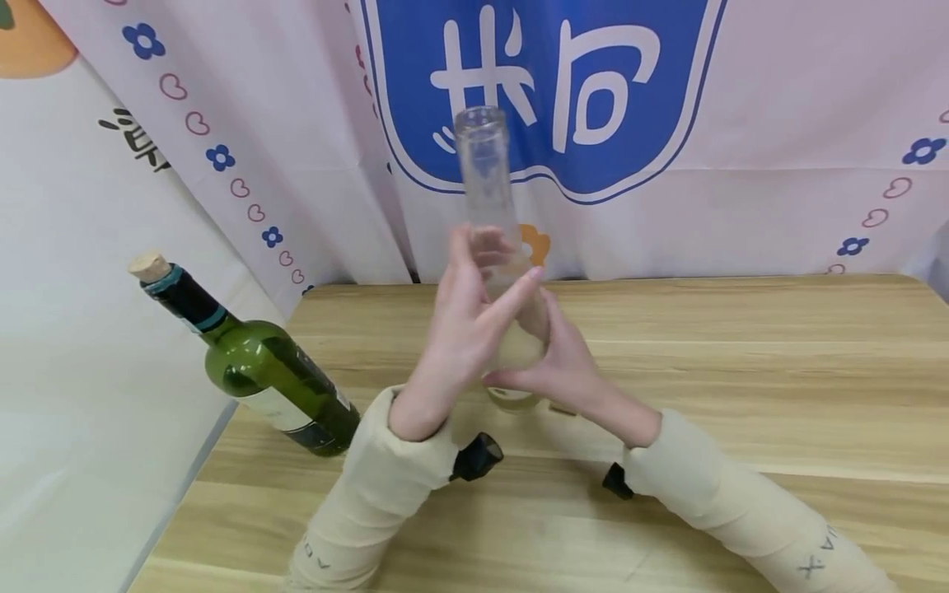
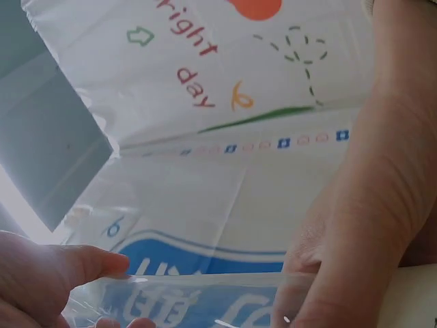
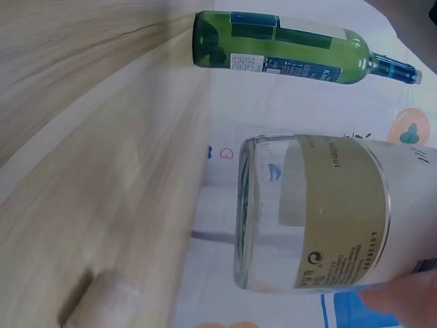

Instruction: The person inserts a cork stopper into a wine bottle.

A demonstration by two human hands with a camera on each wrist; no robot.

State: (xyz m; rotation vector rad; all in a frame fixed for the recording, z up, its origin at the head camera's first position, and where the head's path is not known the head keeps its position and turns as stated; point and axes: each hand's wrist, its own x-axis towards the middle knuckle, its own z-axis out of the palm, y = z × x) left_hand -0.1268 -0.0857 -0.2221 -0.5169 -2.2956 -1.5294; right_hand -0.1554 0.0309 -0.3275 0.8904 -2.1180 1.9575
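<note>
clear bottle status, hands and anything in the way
Left hand gripping higher, right hand lower. Clear bottle off the table, open mouth up. Green bottle, corked, off to the left; apparently not in the way.

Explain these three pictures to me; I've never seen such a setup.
There is no robot here, just a person's left hand and right hand. The widest picture comes from a camera on the head, looking down; the others come from one on each wrist. Both hands hold a clear bottle, the left higher up, the right nearer its base. A green bottle with a cork in its mouth stands on the wooden table. A small pale object lies there too, too blurred to name.
</note>
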